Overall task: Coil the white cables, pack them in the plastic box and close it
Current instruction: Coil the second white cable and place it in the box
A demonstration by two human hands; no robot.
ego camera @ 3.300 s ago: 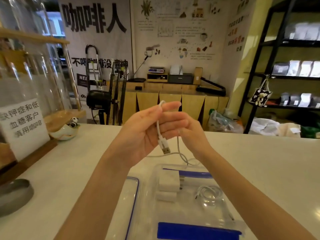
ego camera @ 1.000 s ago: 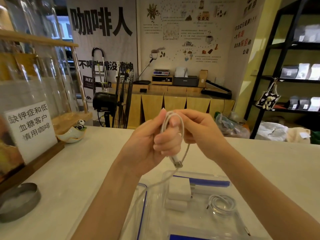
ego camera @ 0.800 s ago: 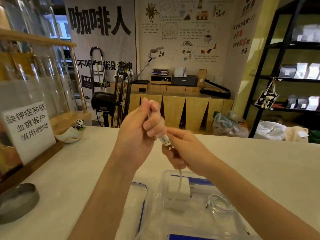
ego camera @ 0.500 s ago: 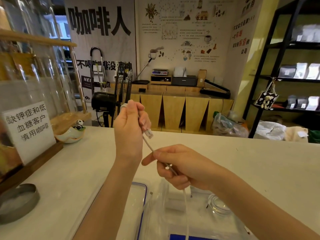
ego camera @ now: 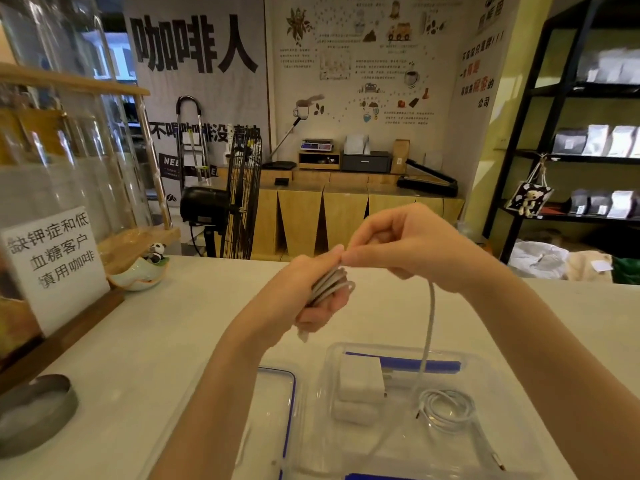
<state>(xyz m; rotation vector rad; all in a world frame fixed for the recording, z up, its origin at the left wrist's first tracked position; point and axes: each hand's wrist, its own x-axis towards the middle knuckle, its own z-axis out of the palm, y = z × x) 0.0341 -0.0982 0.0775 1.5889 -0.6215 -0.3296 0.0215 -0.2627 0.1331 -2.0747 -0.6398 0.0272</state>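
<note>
Several turns of a white cable [ego camera: 330, 284] are wound around the fingers of my left hand [ego camera: 304, 292], which is held above the counter. My right hand [ego camera: 405, 244] pinches the same cable right beside the coil, fingertips touching my left hand. From there a free length of cable [ego camera: 427, 327] hangs down into the clear plastic box [ego camera: 491, 372] with blue clips. Inside the box lie a white charger block [ego camera: 362, 379] and a small coiled white cable [ego camera: 446, 408]. The box's clear lid [ego camera: 273, 410] with a blue seal lies flat to its left.
A white counter [ego camera: 173, 341] carries everything. On the left stand a paper sign [ego camera: 52, 261] on a wooden base, tall glass jars, a small bowl with a panda figure [ego camera: 145, 268] and a round metal dish [ego camera: 31, 410]. Shelves and a fan stand behind.
My left hand has dropped and now carries several wound turns. My right hand has risen from low above the box to meet it, drawing the hanging cable up.
</note>
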